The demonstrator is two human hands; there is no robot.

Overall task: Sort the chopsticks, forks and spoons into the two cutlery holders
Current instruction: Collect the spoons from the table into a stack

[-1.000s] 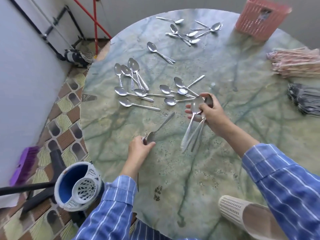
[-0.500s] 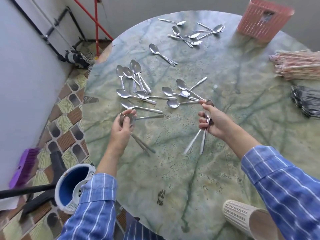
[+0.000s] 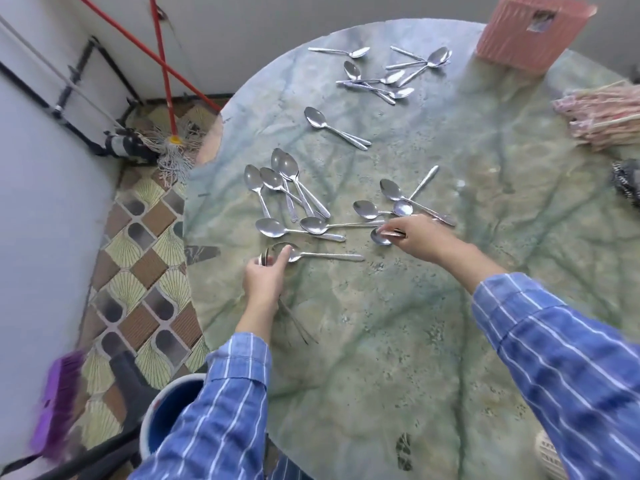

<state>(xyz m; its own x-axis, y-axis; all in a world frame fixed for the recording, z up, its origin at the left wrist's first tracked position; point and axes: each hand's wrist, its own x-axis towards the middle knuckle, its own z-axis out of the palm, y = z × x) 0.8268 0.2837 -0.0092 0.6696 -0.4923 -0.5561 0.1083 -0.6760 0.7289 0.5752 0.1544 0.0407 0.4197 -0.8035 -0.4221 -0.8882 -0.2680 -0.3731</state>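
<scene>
**Spoon Collection: Two-Handed Pickup**

The left hand (image 3: 265,277) grips a stack of spoons (image 3: 273,255), with the bowls at the fingers and the handles trailing under the wrist; its forefinger rests on the bowl of a loose spoon (image 3: 329,256) lying flat on the table (image 3: 381,341). The right hand (image 3: 420,239) has curled fingers that pinch the bowl end of a second spoon (image 3: 380,236); whether more spoons sit under its palm cannot be told. Further spoons lie scattered beyond both hands; the chopsticks (image 3: 602,116) lie at the right edge. The pink holder (image 3: 533,32) stands at the far side; the white holder (image 3: 549,455) sits at the near right corner.

Recommended procedure:

1. A flat spoon is probably hard to get under; tip it by pressing the bowl rim, then pinch at the neck.
2. Nest each new bowl onto the stack, all facing one way.
3. Hold the stack firmly, since loose handles are likely to fan out and slip.
4. Clear the nearest spoons first; carry to a holder only once the grip feels full.
</scene>
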